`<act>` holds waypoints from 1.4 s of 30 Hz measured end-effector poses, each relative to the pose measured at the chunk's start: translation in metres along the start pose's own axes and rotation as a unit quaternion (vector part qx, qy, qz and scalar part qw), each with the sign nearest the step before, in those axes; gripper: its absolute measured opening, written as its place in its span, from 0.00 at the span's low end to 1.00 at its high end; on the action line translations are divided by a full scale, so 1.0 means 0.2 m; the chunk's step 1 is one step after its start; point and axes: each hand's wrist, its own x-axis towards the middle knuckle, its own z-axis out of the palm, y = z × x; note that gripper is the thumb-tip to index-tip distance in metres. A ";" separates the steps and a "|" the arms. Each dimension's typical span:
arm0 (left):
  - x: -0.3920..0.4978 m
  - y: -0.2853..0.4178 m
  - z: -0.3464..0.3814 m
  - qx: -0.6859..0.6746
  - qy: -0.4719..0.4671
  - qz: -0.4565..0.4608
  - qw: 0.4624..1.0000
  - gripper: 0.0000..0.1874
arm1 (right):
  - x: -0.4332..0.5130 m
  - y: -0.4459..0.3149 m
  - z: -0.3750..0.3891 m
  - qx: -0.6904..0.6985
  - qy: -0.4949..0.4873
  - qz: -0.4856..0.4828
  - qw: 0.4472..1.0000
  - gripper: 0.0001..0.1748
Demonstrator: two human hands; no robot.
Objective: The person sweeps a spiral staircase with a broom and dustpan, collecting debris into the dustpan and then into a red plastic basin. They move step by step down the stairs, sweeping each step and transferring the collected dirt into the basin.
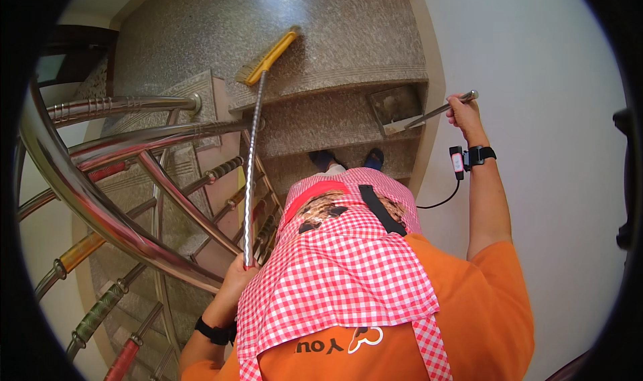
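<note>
My left hand (238, 275) grips the lower end of a long metal broom handle (249, 190), close beside my apron. At its far end a yellow broom head (272, 57) with pale bristles rests on the speckled landing (346, 34), near the edge of the top step. My right hand (462, 113) holds the metal handle of a dustpan (434, 113) near its upper end. The dustpan (394, 105) sits on the step below the landing, in the corner by the right wall. What lies inside the pan cannot be made out clearly.
A stainless steel stair railing (115, 230) with coloured balusters curves along my left. More stairs (186, 270) show through its bars. A white wall (547, 129) rises close on my right. My feet, in dark slippers (374, 159), stand on a lower step. A dark doorway (75, 54) is at far left.
</note>
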 end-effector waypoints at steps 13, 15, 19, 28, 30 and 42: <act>-0.34 0.11 0.44 -0.082 -0.217 -0.105 0.967 0.16 | 0.02 0.24 -0.16 -0.092 0.009 -0.113 0.989 0.20; -0.34 0.10 0.42 -0.088 -0.203 -0.067 0.973 0.12 | 0.02 0.24 -0.14 -0.081 0.007 -0.130 0.988 0.20; -0.26 0.23 0.36 -0.027 -0.184 0.004 0.983 0.07 | 0.03 0.21 -0.08 -0.101 0.007 -0.121 0.987 0.20; 0.03 0.19 0.46 0.026 -0.165 0.001 0.986 0.07 | 0.00 0.17 -0.01 -0.163 0.037 -0.158 0.973 0.20; -0.03 0.12 0.44 0.022 -0.200 -0.005 0.980 0.07 | 0.00 0.17 -0.02 -0.116 0.020 -0.132 0.984 0.19; -0.45 0.00 0.49 -0.178 -0.081 -0.031 0.980 0.08 | 0.09 0.16 -0.07 -0.108 -0.027 -0.148 0.983 0.19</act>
